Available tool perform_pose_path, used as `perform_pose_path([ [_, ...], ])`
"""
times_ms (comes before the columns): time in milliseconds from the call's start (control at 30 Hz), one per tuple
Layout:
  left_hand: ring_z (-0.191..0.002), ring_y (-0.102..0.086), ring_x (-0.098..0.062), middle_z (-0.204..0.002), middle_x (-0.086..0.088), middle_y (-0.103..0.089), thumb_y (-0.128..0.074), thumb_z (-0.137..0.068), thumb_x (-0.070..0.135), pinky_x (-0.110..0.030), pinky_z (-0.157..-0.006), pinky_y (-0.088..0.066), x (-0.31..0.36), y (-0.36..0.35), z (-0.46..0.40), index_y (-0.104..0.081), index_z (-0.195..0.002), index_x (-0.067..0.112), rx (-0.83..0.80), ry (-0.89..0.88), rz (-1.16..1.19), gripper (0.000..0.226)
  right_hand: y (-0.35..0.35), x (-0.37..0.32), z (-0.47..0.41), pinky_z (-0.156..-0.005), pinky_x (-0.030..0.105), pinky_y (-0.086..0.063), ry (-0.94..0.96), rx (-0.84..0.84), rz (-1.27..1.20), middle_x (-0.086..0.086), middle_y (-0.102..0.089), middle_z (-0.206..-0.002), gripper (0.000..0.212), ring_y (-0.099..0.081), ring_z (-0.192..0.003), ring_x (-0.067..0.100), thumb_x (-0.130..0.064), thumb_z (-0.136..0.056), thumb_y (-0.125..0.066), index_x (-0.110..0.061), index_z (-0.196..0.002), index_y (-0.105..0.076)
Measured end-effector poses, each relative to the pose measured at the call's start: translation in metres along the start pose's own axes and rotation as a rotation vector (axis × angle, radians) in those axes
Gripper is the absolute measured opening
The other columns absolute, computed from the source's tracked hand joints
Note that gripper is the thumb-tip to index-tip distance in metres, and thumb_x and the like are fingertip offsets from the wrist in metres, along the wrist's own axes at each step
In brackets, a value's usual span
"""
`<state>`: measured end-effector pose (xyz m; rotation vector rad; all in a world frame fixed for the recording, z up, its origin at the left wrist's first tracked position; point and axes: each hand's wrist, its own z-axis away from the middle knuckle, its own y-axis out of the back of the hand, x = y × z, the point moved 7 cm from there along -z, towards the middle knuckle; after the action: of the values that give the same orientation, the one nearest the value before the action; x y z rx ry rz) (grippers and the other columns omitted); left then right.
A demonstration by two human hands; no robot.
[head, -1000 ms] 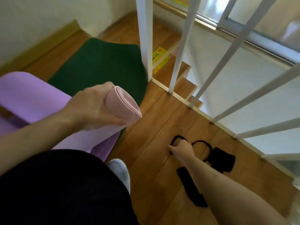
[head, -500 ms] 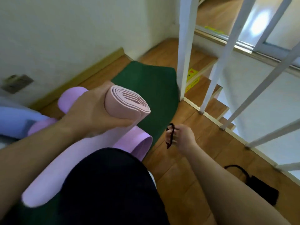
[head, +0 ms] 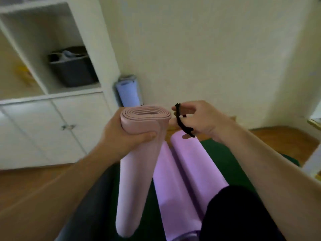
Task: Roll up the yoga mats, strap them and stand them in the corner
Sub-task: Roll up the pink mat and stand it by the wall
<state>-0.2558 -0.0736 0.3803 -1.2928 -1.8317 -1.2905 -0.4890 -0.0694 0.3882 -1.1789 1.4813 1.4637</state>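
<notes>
Cream wall (head: 217, 49) fills the back, white cabinet (head: 52, 119) on my left with an open shelf holding a dark bin (head: 73, 70); closed doors below it. Wood floor (head: 34, 197) under everything, green mat (head: 224, 162) spread flat on it ahead of me. A lilac mat (head: 187, 171) lies on the green one, partly rolled from both ends as far as I can tell, blur makes that unsure. My left hand (head: 121, 138) grips the pink mat (head: 137, 153) near its top end, thumb curled across the front, roll held tilted with the spiral end up and the far end pointing down toward my legs. My right hand (head: 199, 119) is just beside that top end, apart from it, fingers curled and pinching a black strap (head: 182, 122) that hangs in a curve from fingertips to palm. A blue rolled mat (head: 128, 91) stands upright in the corner between cabinet and wall. Dark clothing (head: 234, 214) covers my knee at bottom right. Open floor shows left of the mats and a strip at right toward a white edge (head: 312, 162).
</notes>
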Motion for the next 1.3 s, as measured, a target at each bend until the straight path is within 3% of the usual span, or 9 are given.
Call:
perform_pose_path([
  [133, -0.101, -0.075, -0.011, -0.108, 0.009, -0.078, -0.107, -0.048, 0.034, -0.035, -0.08, -0.063, -0.048, 0.047, 0.035, -0.065, -0.116, 0.027, 0.138, 0.102, 0.094, 0.08, -0.102, -0.055, -0.011, -0.075, 0.039, -0.062, 0.101, -0.244, 0.492, -0.009, -0.079, -0.094, 0.071, -0.075, -0.086, 0.016, -0.064, -0.043, -0.087, -0.026, -0.101, -0.071],
  [233, -0.101, -0.074, -0.016, -0.108, 0.01, -0.077, -0.1, -0.046, 0.04, -0.054, -0.087, -0.062, -0.083, 0.063, 0.056, -0.062, -0.115, 0.044, 0.202, 0.18, 0.118, 0.079, -0.158, -0.065, -0.012, -0.058, 0.032, -0.051, 0.1, -0.345, 0.785, -0.004, -0.067, -0.097, 0.073, -0.066, -0.077, 0.017, -0.06, -0.052, -0.095, -0.024, -0.099, -0.053],
  [400, -0.093, -0.074, -0.006, -0.104, 0.016, -0.076, -0.103, -0.056, 0.027, -0.045, -0.083, -0.064, -0.107, 0.064, 0.089, -0.062, -0.116, 0.046, 0.266, 0.258, 0.164, 0.075, -0.205, -0.061, -0.015, -0.08, 0.037, -0.059, 0.058, -0.367, 0.938, -0.003, -0.059, -0.107, 0.055, -0.062, -0.091, 0.018, -0.051, -0.077, -0.081, -0.02, -0.11, -0.052],
  [567, -0.107, -0.07, -0.008, -0.117, 0.013, -0.071, -0.106, -0.05, 0.034, -0.043, -0.087, -0.062, -0.125, 0.05, 0.11, -0.053, -0.127, 0.046, 0.231, 0.259, 0.192, 0.094, -0.232, -0.017, -0.013, -0.097, 0.045, -0.055, -0.041, -0.346, 0.935, -0.003, -0.039, -0.138, 0.107, -0.052, -0.121, 0.028, -0.076, -0.055, -0.085, -0.022, -0.137, -0.043],
  [767, -0.119, -0.064, -0.007, -0.131, 0.014, -0.061, -0.105, -0.049, 0.041, -0.032, -0.09, -0.059, -0.132, 0.052, 0.097, -0.042, -0.136, 0.046, 0.04, 0.235, 0.13, 0.107, -0.217, -0.011, -0.016, -0.078, 0.038, -0.055, 0.065, -0.235, 0.913, -0.01, -0.045, -0.115, 0.073, -0.059, -0.097, 0.02, -0.067, -0.053, -0.084, -0.03, -0.107, -0.052],
  [867, -0.113, -0.06, 0.005, -0.132, 0.012, -0.056, -0.097, -0.069, 0.027, -0.018, -0.087, -0.055, -0.129, 0.065, 0.088, -0.041, -0.139, 0.036, -0.199, 0.311, 0.077, 0.09, -0.209, -0.01, -0.018, -0.06, 0.03, -0.041, 0.102, -0.218, 0.944, -0.011, -0.043, -0.113, 0.058, -0.058, -0.094, 0.02, -0.055, -0.063, -0.081, -0.032, -0.103, -0.047],
  [967, -0.118, -0.053, 0.003, -0.134, 0.014, -0.047, -0.082, -0.073, 0.05, -0.024, -0.101, -0.05, -0.11, 0.084, 0.079, -0.046, -0.138, 0.037, -0.252, 0.352, 0.062, 0.075, -0.207, -0.011, -0.015, -0.057, 0.028, -0.035, 0.128, -0.217, 0.946, -0.011, -0.044, -0.109, 0.058, -0.057, -0.086, 0.016, -0.064, -0.063, -0.079, -0.033, -0.099, -0.046],
  [1167, -0.101, -0.058, -0.018, -0.119, 0.003, -0.048, -0.056, -0.098, 0.059, -0.032, -0.083, -0.056, -0.073, 0.081, 0.072, -0.048, -0.131, 0.018, -0.003, 0.273, -0.585, 0.054, -0.219, -0.008, -0.014, -0.063, 0.037, -0.049, 0.217, -0.196, 0.882, -0.006, -0.044, -0.106, 0.055, -0.057, -0.08, 0.022, -0.049, -0.064, -0.078, -0.03, -0.103, -0.043],
  [1300, -0.086, -0.063, -0.016, -0.107, 0.001, -0.062, -0.05, -0.105, 0.032, -0.034, -0.075, -0.057, -0.081, 0.087, 0.066, -0.061, -0.116, 0.016, 0.101, 0.203, -0.559, 0.022, -0.216, 0.004, -0.013, -0.081, 0.047, -0.058, 0.272, -0.162, 0.879, -0.005, -0.047, -0.128, 0.1, -0.061, -0.102, 0.026, -0.063, -0.061, -0.077, -0.03, -0.147, -0.038],
])
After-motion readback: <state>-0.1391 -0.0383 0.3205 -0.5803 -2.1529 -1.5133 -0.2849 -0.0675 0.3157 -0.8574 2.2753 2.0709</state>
